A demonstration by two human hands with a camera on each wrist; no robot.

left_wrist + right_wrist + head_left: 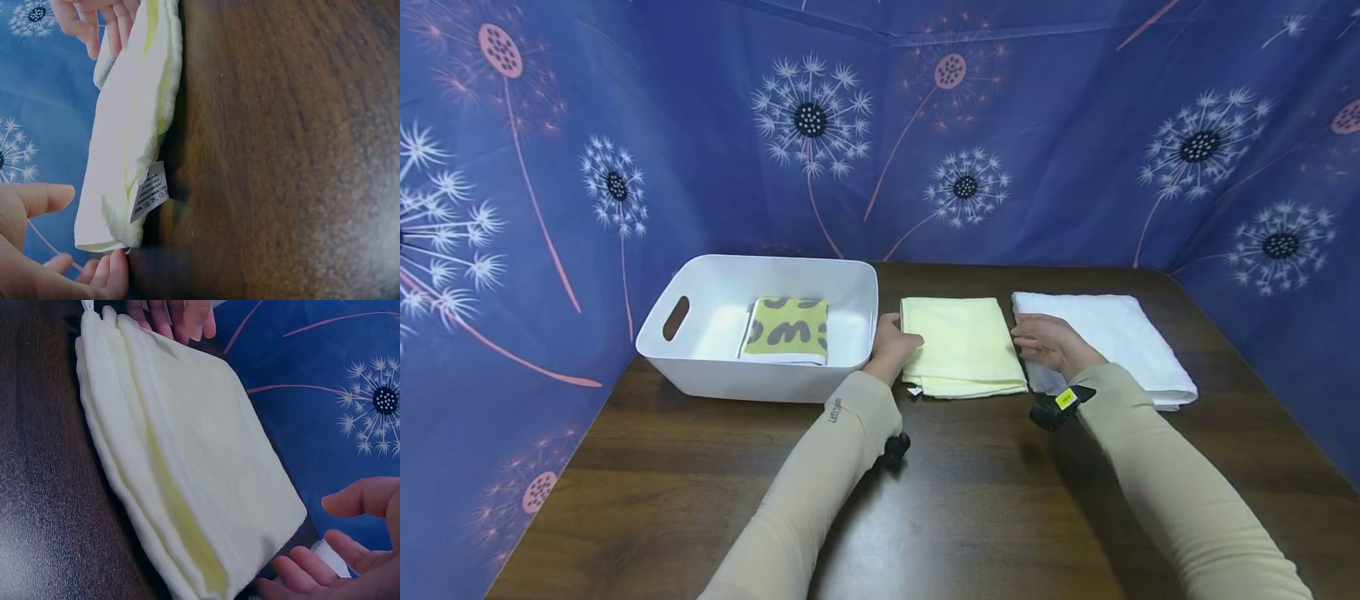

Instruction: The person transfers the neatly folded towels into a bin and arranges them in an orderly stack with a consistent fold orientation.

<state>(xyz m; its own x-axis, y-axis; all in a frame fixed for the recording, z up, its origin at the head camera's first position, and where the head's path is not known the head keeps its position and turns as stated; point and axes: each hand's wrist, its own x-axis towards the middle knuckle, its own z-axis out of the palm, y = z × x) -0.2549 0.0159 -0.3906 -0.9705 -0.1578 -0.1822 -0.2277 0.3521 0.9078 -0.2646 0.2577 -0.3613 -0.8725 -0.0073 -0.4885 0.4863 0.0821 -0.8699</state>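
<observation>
A folded pale yellow towel (962, 346) lies flat between the two hands. At its left edge is my left hand (891, 346), thumb apart from the fingers; in the left wrist view the fingertips meet the towel's lower edge while the thumb stands clear. My right hand (1051, 340) is at the right edge, its thumb raised off the cloth and its fingers (306, 569) low beside the corner. Whether the right fingers touch the towel is hard to tell. A white care label (150, 192) sticks out near the left front corner.
A white plastic basket (752, 379) with a handle hole stands at the left, a folded green-and-grey patterned towel (786, 329) inside. Right of the yellow towel lies a folded white towel (1112, 329), partly behind my right hand. A blue dandelion-print cloth (880, 167) hangs behind the brown wooden table (955, 500).
</observation>
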